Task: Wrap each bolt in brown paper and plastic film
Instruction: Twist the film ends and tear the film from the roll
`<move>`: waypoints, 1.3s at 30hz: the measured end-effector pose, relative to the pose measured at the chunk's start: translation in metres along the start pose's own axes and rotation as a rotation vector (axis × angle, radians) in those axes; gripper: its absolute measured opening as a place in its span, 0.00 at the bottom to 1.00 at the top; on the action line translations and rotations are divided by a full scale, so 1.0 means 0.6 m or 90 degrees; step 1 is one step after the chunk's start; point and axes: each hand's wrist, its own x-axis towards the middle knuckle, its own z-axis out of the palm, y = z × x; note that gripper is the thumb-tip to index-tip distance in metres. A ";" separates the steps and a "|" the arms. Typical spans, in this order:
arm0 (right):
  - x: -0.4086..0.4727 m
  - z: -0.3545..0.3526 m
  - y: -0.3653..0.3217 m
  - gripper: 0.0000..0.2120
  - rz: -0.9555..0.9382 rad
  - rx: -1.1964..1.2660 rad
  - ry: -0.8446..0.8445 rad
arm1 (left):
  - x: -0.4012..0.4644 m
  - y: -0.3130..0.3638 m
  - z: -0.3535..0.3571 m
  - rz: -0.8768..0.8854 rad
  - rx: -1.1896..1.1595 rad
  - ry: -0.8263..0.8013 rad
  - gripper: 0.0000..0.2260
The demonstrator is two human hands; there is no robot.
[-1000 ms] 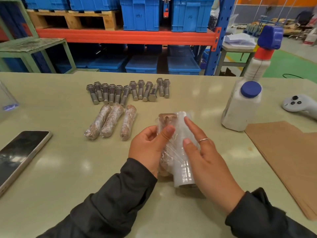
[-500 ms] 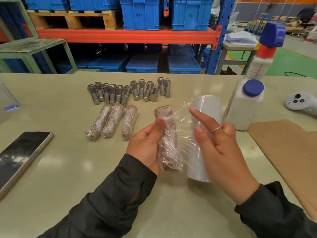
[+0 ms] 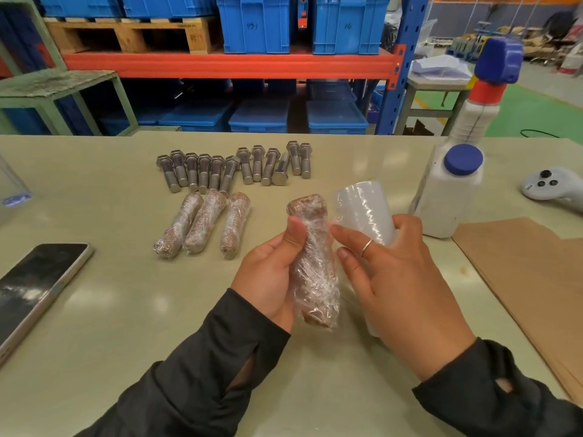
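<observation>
1. A phone (image 3: pixel 38 288) lies at the left edge of the worktop (image 3: pixel 94 310); further in, three wrapped bolts (image 3: pixel 202 227) lie side by side, with a row of bare bolts (image 3: pixel 233 167) just behind them.
2. The left hand (image 3: pixel 268 275) holds the bolt being wrapped (image 3: pixel 312 263) upright above the worktop, thumb pressed on its front and fingers curled behind. Brown paper shows through crinkled film. It likely handles heavy and stiff under a slick, soft skin, so mid-shank seems the surest hold.
3. The right hand (image 3: pixel 391 288) grips the film roll (image 3: pixel 366 212) just beside the bolt, two fingers (image 3: pixel 347 234) stretched out toward the wrap (the film looks thin and easy to tear).
4. A white bottle (image 3: pixel 448 200) with a blue cap stands at the right, contents hidden; brown paper sheets (image 3: pixel 530 279) lie beside it.
5. Blue crates (image 3: pixel 255 23) on the shelving behind show nothing inside.
</observation>
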 end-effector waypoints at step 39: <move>-0.010 0.016 -0.014 0.18 -0.006 -0.054 0.032 | -0.001 -0.045 0.001 -0.007 0.140 0.033 0.19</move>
